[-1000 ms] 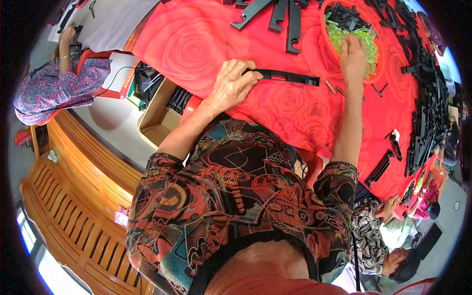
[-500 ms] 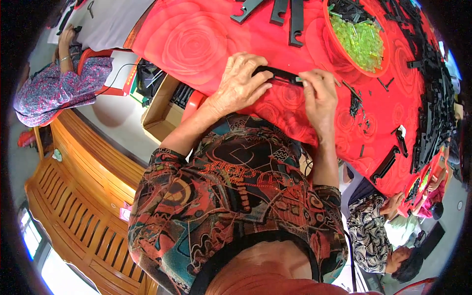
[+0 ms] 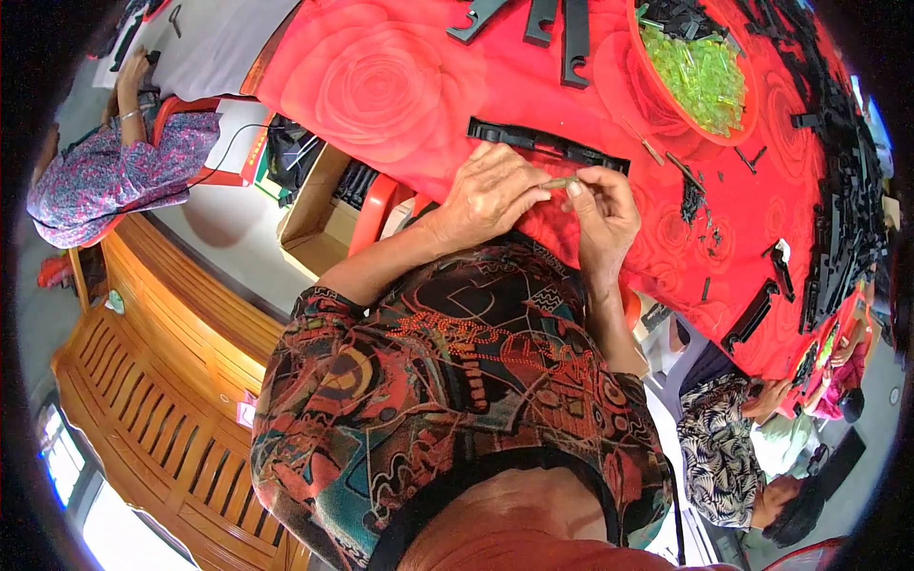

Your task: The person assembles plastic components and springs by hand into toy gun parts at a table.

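Observation:
A small greenish tube-like piece (image 3: 560,183) is pinched between my two hands, near the table's front edge. The fingers of my left hand (image 3: 490,193) are closed at its left end. Thumb and fingertips of my right hand (image 3: 606,211) grip its right end. Just beyond the hands, a long black plastic bar (image 3: 571,148) lies on the red rose-patterned tablecloth (image 3: 371,86), touched by neither hand as far as I can see. My fingers partly cover the small piece.
An orange-red bowl (image 3: 749,100) holds yellow-green clear pieces and black parts. Several notched black bars (image 3: 575,43) lie at the far edge. Black parts (image 3: 843,209) are heaped at the right. A thin stick (image 3: 684,171) lies beside black scraps. Left stand a cardboard box (image 3: 314,249) and wooden bench (image 3: 181,409).
The black bar left my hands and now lies on the cloth beyond them. My hands have come closer together and nearer to my body, around the small greenish piece.

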A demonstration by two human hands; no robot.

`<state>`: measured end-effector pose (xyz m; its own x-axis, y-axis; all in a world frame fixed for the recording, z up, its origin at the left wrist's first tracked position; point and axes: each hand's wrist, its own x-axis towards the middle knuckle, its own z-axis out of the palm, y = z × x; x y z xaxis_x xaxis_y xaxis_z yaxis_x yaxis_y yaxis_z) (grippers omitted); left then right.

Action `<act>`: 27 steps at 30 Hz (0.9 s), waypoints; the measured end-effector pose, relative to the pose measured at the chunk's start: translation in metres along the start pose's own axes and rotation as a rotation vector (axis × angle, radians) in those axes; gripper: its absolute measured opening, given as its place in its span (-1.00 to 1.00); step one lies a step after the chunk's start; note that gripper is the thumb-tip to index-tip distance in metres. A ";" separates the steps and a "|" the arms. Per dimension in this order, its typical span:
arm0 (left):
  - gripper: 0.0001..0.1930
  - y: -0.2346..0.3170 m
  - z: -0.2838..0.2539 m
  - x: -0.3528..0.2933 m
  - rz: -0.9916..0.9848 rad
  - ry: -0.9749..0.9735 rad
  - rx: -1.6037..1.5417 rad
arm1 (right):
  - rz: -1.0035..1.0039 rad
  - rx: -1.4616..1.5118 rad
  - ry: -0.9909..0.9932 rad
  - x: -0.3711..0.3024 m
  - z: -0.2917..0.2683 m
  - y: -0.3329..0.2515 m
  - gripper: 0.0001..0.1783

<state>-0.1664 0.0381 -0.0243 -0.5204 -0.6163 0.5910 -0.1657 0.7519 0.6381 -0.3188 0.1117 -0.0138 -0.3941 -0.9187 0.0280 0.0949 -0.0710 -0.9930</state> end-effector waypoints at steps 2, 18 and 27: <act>-0.81 0.000 0.002 -0.003 -0.007 -0.004 -0.008 | 0.066 0.122 0.013 -0.005 -0.001 0.003 -0.84; -0.72 -0.023 -0.002 0.004 0.033 -0.074 0.460 | -0.460 -0.798 0.275 0.025 0.009 0.029 -0.83; -0.74 -0.025 0.004 0.001 -0.004 -0.125 0.447 | -0.432 -0.922 0.177 0.025 0.009 0.023 -0.88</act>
<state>-0.1658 0.0196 -0.0415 -0.6116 -0.6072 0.5073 -0.4983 0.7936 0.3491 -0.3184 0.0837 -0.0351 -0.3638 -0.8100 0.4600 -0.7948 0.0124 -0.6068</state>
